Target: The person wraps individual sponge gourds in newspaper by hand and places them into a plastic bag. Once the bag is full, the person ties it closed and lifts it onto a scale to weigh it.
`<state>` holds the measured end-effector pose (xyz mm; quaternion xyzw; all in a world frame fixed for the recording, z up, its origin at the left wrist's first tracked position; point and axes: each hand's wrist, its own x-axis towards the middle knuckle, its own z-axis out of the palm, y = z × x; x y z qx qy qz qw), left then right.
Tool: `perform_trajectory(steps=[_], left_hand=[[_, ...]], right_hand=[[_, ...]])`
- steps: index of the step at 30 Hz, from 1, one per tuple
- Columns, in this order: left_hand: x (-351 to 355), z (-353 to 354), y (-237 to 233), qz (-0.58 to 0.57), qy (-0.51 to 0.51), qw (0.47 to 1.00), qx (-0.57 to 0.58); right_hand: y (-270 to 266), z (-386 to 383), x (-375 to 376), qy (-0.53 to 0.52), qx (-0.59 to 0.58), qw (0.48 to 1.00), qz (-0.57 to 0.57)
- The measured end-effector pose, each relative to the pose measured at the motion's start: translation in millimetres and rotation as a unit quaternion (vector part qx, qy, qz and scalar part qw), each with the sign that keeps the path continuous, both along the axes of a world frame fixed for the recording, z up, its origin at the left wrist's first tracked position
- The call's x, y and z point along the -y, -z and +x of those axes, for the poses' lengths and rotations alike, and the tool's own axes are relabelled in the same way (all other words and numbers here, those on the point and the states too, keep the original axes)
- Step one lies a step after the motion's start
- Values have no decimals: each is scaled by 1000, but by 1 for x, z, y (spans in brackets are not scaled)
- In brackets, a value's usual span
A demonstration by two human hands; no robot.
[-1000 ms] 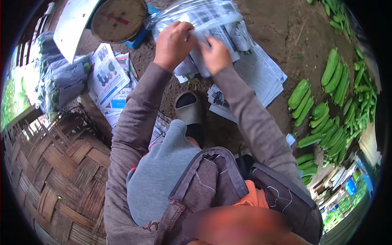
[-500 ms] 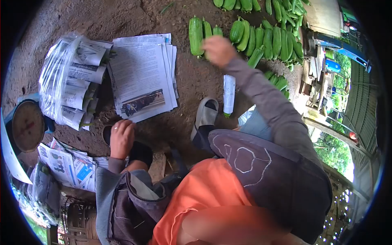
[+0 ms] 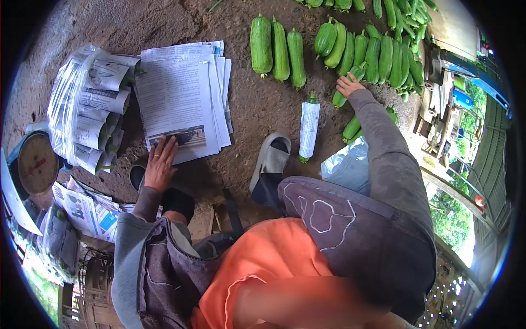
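The left hand [image 3: 160, 164], grip spread flat, rests on the newspaper stack [image 3: 178, 93]'s near edge; the right hand [image 3: 349, 85], grip spread, touches a cucumber [image 3: 337, 101].

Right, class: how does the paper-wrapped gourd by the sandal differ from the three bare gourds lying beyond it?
The wrapped gourd is rolled in newspaper, only its green ends showing; the three bare gourds show all their green skin. The wrapped gourd lies alone by the sandal; the bare gourds lie side by side. Both lie lengthwise on the dirt floor.
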<state>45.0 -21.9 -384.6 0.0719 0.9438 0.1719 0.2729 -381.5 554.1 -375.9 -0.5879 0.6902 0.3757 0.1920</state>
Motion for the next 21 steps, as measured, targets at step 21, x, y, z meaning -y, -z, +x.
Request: perform_trajectory(steps=[21], left_hand=[[-5, 16, 24, 158, -43, 970, -181]], right_hand=[[16, 265, 451, 253, 291, 818, -426]])
